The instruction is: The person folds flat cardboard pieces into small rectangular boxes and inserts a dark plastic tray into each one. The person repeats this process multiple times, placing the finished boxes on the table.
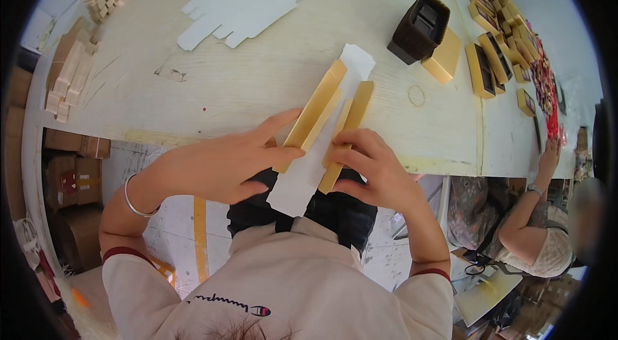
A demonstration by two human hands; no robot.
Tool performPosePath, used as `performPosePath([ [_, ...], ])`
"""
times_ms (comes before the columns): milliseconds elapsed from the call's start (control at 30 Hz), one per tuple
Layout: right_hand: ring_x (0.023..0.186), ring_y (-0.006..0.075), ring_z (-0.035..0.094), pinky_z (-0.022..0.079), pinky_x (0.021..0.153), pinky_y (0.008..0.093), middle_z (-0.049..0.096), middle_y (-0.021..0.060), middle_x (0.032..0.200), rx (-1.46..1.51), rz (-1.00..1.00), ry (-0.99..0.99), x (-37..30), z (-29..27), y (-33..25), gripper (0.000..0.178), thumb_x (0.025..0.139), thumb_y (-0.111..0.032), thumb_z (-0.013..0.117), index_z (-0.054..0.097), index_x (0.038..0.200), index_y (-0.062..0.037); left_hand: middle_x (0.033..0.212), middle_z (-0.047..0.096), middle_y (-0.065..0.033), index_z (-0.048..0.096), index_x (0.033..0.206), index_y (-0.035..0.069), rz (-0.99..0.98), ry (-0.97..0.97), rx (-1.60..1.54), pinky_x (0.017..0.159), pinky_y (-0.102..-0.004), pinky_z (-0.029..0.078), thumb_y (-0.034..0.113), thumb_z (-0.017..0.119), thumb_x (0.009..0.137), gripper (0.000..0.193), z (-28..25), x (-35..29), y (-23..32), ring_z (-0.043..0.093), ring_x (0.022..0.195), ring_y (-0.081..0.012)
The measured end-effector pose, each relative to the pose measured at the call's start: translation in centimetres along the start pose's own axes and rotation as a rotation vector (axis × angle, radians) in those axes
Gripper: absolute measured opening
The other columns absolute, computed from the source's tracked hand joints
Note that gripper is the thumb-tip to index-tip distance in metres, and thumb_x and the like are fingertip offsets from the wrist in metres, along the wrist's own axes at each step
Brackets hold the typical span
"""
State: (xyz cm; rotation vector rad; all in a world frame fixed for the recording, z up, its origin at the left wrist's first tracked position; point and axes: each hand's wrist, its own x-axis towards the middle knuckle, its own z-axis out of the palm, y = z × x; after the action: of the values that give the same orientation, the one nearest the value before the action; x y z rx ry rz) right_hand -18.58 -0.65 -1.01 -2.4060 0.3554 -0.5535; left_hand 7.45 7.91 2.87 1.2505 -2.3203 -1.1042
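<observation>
A long gold carton blank (297,176), white on its inner side, lies partly folded in front of me. Its two long gold walls stand up, with a white panel between them, and its near end hangs past the table edge. My left hand (222,160) grips the left wall with its fingers, the thumb held lower and apart. With bent fingers and thumb, my right hand (373,169) pinches the near part of the right wall. Farther off on the table lie flat white carton blanks (241,5), their tabs sticking out.
Dark plastic trays (421,26) are stacked beside a closed gold box (443,57). A rubber band (416,95) lies nearby. Folded cartons (71,73) are piled at the left edge, and gold boxes (489,63) at the right. A co-worker's hand (549,153) reaches red items (551,115).
</observation>
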Motion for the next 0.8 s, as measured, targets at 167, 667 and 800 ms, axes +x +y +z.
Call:
performPosePath([
  [167,0.090,0.0302,0.054,0.045,0.079,0.0397,0.055,0.0099,0.101,0.005,0.003,0.027,0.9,0.2,-0.3,0.029,0.067,-0.009,0.078,0.057,0.086,-0.0052,0.117,0.055,-0.0082,0.063,0.103,0.005,0.316,0.332,0.312,0.067,-0.0312,0.049,0.014,0.081,0.066,0.041,1.3,1.6,-1.7,0.055,0.079,-0.0228],
  [667,0.092,0.0364,0.055,0.048,0.077,0.0381,0.049,0.0181,0.116,0.298,0.267,-0.060,1.7,-0.2,-1.5,0.029,0.072,0.007,0.066,0.051,0.096,0.0006,0.074,0.058,-0.0075,0.058,0.088,0.006,0.040,0.528,0.076,0.055,-0.0351,0.046,0.010,0.074,0.076,0.021,5.1,4.3,-0.1,0.058,0.063,-0.0257],
  [800,0.102,0.0384,0.056,0.049,0.086,0.0364,0.040,0.0238,0.137,0.052,0.126,-0.077,-0.1,-0.3,-2.9,0.050,0.067,0.008,0.066,0.051,0.115,0.0036,0.074,0.057,-0.0096,0.058,0.082,0.004,-0.007,0.521,0.065,0.057,-0.0369,0.046,0.008,0.070,0.078,0.013,5.1,4.3,0.5,0.057,0.064,-0.0287],
])
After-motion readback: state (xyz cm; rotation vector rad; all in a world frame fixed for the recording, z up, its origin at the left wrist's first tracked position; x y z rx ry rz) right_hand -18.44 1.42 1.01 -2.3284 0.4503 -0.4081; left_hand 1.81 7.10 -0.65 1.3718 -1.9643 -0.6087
